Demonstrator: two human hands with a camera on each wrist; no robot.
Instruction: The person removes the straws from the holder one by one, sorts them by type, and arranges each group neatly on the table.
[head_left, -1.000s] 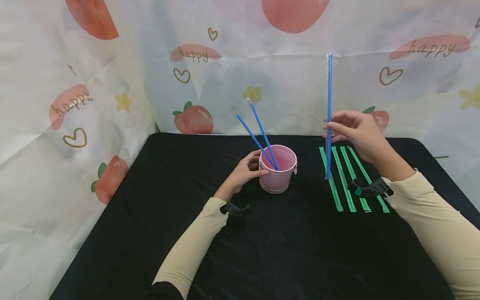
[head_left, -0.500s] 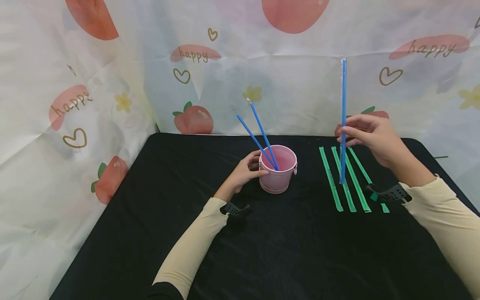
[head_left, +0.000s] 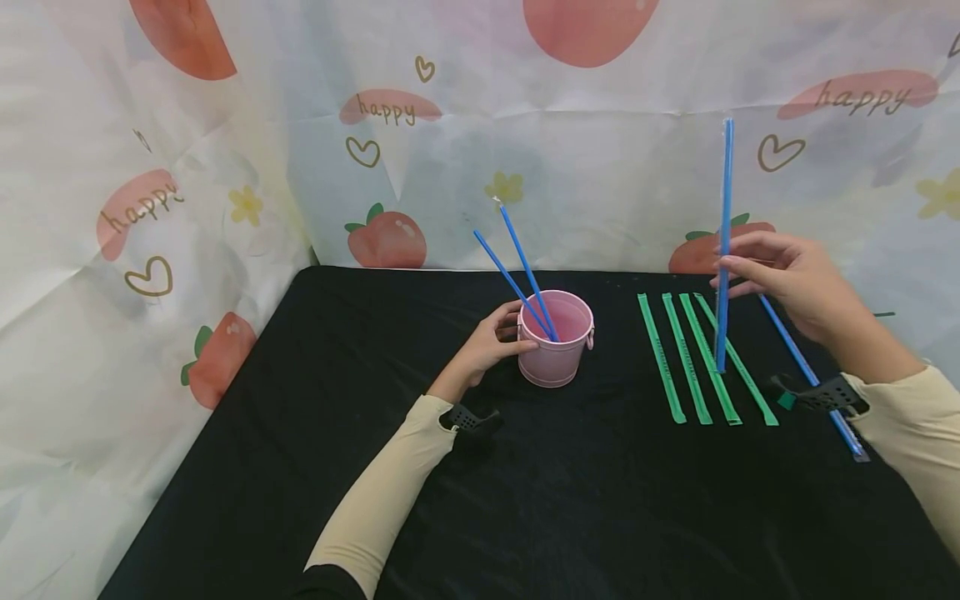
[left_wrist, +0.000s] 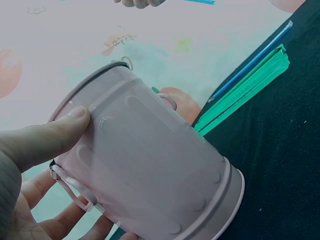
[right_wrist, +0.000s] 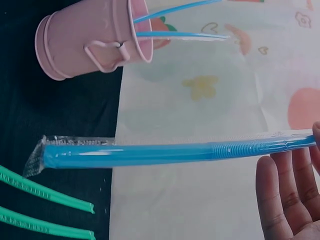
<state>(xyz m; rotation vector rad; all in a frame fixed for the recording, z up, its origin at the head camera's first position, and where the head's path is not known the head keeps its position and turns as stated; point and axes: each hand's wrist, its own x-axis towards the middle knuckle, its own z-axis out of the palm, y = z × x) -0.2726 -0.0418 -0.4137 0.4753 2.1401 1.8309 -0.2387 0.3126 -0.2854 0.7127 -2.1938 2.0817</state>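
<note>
A small pink bucket [head_left: 551,367] stands upright on the table, and my left hand [head_left: 483,346] grips its left side near the rim. In the left wrist view, the thumb presses the outside of the bucket by the rim. Two blue straws [head_left: 495,263] lean leftward out of it. To the right, my right hand [head_left: 795,275] pinches another blue straw [head_left: 725,192] in clear wrapping. This straw [right_wrist: 130,155] hangs nearly upright above the table, and its bendy part shows close to the fingers in the right wrist view.
Several green paper-wrapped straws [head_left: 660,358] lie side by side on the black cloth [head_left: 525,492], right of the bucket. Beyond them a wrapped blue straw [head_left: 787,342] lies partly hidden under my right wrist. A printed curtain [head_left: 585,183] hangs behind the table.
My right hand has moved rightward with the blue straw, from over the leftmost green straws to over the right ones. A blue straw on the table has come into view. My left hand stayed still.
</note>
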